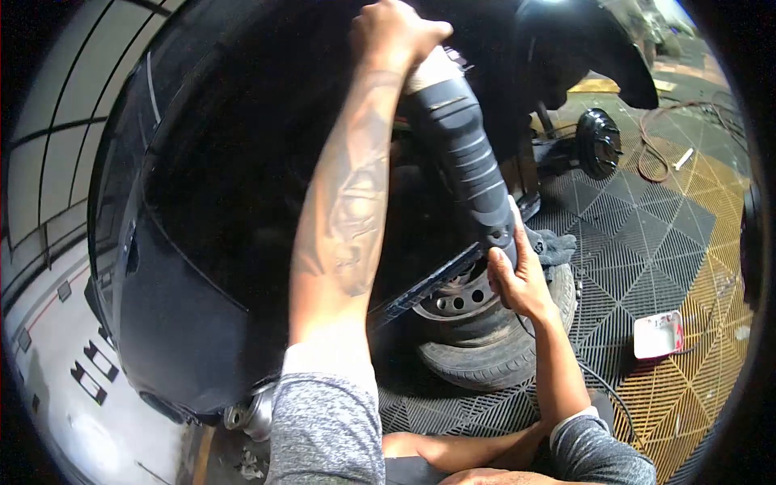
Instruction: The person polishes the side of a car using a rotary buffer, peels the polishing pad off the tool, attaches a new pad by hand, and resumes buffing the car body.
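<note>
A long dark power tool with a ribbed grip, which looks like a car polisher, slants across the middle of the view against a glossy black car body panel. My left hand is closed over its head at the top, with the thumb pointing right and most fingers hidden behind. Lower down, my right hand grips the rear end of the body, thumb on the near side. A black cord runs from near that hand down to the floor. The tool's working face is out of sight.
Below the panel a tyre on a steel rim lies on the floor, a grey glove on top. A bare wheel hub sticks out at right. A red and white tray and a reddish hose lie on grid tiles.
</note>
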{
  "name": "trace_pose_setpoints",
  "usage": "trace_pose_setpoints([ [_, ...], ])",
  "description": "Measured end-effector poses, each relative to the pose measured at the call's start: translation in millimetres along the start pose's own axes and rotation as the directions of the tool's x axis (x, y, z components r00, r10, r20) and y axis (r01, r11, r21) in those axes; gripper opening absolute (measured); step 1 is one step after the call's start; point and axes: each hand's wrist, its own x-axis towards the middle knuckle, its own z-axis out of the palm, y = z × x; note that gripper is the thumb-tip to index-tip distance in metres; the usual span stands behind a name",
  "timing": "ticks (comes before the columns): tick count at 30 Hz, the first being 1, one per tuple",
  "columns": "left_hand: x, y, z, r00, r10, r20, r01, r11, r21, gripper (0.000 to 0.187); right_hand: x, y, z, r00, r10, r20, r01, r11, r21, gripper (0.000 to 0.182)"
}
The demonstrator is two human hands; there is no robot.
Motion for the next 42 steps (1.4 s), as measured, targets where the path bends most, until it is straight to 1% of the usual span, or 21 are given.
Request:
trace_pose_setpoints([
  [2,1.9,-3.7,1.4,0.999,-0.035,-0.002,0.035,0.995,0.096,0.045,-5.2,-6.5,4.8,0.998,0.064,0.020,-0.065,0.997,0.042,0.079],
  [3,-1.5,-9.8,-4.2,0.999,-0.039,-0.006,0.040,0.995,0.097,0.045,-4.6,-3.2,14.2,1.000,-0.019,-0.012,0.020,0.998,0.059,0.078],
  [8,-18.9,-50.0,-46.4,0.996,-0.083,-0.025,0.086,0.987,0.138,0.046,-6.4,-14.0,39.7,0.992,0.027,0.121,-0.027,1.000,0.001,0.080],
  [10,-28.9,-76.2,-63.4,0.997,-0.062,-0.041,0.067,0.990,0.124,0.049,-5.1,-8.3,56.7,0.988,-0.034,0.150,0.038,0.999,-0.030,0.081],
  [11,-28.8,-106.5,-53.0,0.984,-0.019,-0.177,0.043,0.990,0.135,0.041,-6.0,-10.3,66.2,0.985,-0.025,0.173,0.030,0.999,-0.029,0.082],
  [13,-40.2,-123.9,-74.4,0.981,-0.074,-0.179,0.102,0.983,0.150,0.040,-9.1,-13.5,85.3,0.975,0.000,0.222,0.008,0.999,-0.035,0.084],
  [14,-47.1,-134.4,-86.0,0.979,-0.120,-0.167,0.146,0.977,0.155,0.038,-8.6,-11.9,95.6,0.970,-0.033,0.241,0.046,0.998,-0.050,0.084],
  [17,-68.6,-164.8,-122.5,0.960,-0.157,-0.231,0.191,0.973,0.132,0.034,-7.7,-6.7,129.3,0.946,-0.151,0.286,0.180,0.981,-0.077,0.085],
  [19,-82.8,-191.9,-147.9,0.944,-0.202,-0.263,0.236,0.966,0.107,0.034,-6.5,-16.9,154.3,0.932,-0.143,0.332,0.177,0.981,-0.075,0.085],
  [20,-87.7,-209.0,-160.5,0.938,-0.182,-0.294,0.222,0.969,0.109,0.035,-5.8,-22.1,166.8,0.925,-0.139,0.355,0.176,0.982,-0.073,0.086],
  [23,-107.5,-256.3,-201.4,0.921,-0.190,-0.340,0.255,0.954,0.158,0.038,0.4,-25.8,205.7,0.865,-0.273,0.420,0.346,0.932,-0.108,0.087],
  [24,-114.6,-272.9,-215.4,0.921,-0.164,-0.353,0.238,0.955,0.177,0.039,2.3,-26.4,218.0,0.845,-0.312,0.435,0.395,0.912,-0.114,0.087],
  [27,-142.4,-307.1,-252.2,0.896,-0.242,-0.372,0.320,0.933,0.164,0.039,2.7,-35.2,249.8,0.812,-0.271,0.517,0.373,0.922,-0.103,0.087],
  [28,-153.4,-316.1,-262.4,0.886,-0.270,-0.377,0.344,0.928,0.144,0.038,2.2,-39.2,257.7,0.807,-0.213,0.551,0.334,0.934,-0.129,0.087],
  [31,-184.6,-337.5,-283.7,0.845,-0.328,-0.421,0.403,0.910,0.099,0.033,0.9,-41.8,278.1,0.783,-0.173,0.597,0.339,0.924,-0.175,0.087],
  [33,-207.3,-344.8,-292.6,0.822,-0.360,-0.440,0.433,0.898,0.074,0.031,-2.6,-44.1,285.9,0.738,-0.178,0.651,0.376,0.909,-0.179,0.088],
  [35,-227.1,-365.2,-300.8,0.804,-0.406,-0.434,0.468,0.883,0.043,0.029,-7.4,-49.6,289.2,0.712,-0.135,0.689,0.347,0.920,-0.179,0.087],
  [36,-234.4,-372.6,-301.8,0.797,-0.431,-0.424,0.478,0.878,0.007,0.028,-8.6,-51.0,290.2,0.688,-0.102,0.719,0.327,0.927,-0.182,0.087],
  [38,-248.1,-375.6,-300.9,0.788,-0.420,-0.450,0.478,0.878,0.018,0.026,-13.5,-44.8,291.9,0.681,-0.097,0.726,0.356,0.910,-0.213,0.087],
  [40,-254.4,-381.6,-299.8,0.803,-0.430,-0.414,0.452,0.891,-0.049,0.026,-17.5,-37.1,291.0,0.686,-0.153,0.711,0.402,0.894,-0.196,0.089],
  [42,-253.3,-378.9,-294.2,0.798,-0.433,-0.419,0.453,0.890,-0.056,0.027,-20.0,-37.4,284.7,0.693,-0.142,0.707,0.390,0.898,-0.202,0.089],
])
